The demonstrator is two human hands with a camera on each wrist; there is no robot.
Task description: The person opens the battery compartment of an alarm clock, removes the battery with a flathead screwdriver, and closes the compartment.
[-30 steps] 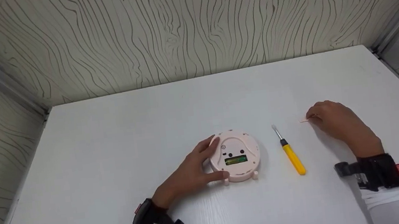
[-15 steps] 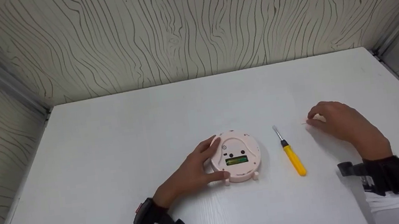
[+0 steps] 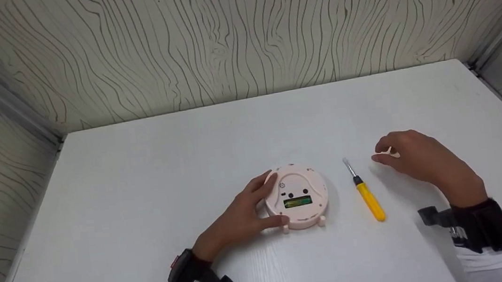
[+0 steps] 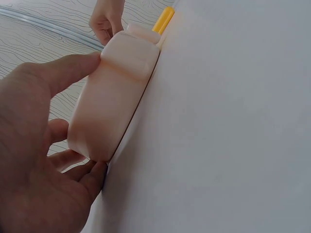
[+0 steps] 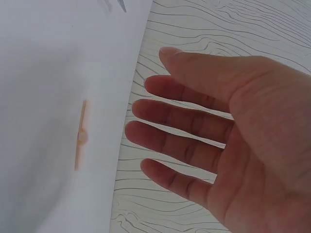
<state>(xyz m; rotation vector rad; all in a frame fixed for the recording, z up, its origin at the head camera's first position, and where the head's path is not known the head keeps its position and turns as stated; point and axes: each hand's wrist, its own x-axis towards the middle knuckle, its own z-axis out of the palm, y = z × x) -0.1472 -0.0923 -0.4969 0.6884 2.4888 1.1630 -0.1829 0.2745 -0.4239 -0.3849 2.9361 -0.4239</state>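
Observation:
My left hand (image 3: 240,218) grips the rim of a round pale pink alarm clock (image 3: 304,213), lying back side up. A battery shows in its uncovered compartment (image 3: 297,202). In the left wrist view, thumb and fingers span the clock's side (image 4: 109,104). To the right, my right hand (image 3: 426,163) pinches a small pale pink battery cover (image 3: 393,152) between thumb and fingers in the head view. The right wrist view differs: there the right hand (image 5: 218,126) has its fingers spread, with the thin cover (image 5: 80,136) on the table, apart from them.
A screwdriver (image 3: 370,200) with a yellow handle lies between the clock and my right hand, its tip pointing away. The white table (image 3: 164,169) meets wood-patterned panels (image 3: 220,35) at the back and sides.
My right hand has shifted slightly left with the battery cover, which now shows tilted between thumb and fingers. My left hand, the clock and the screwdriver have stayed put.

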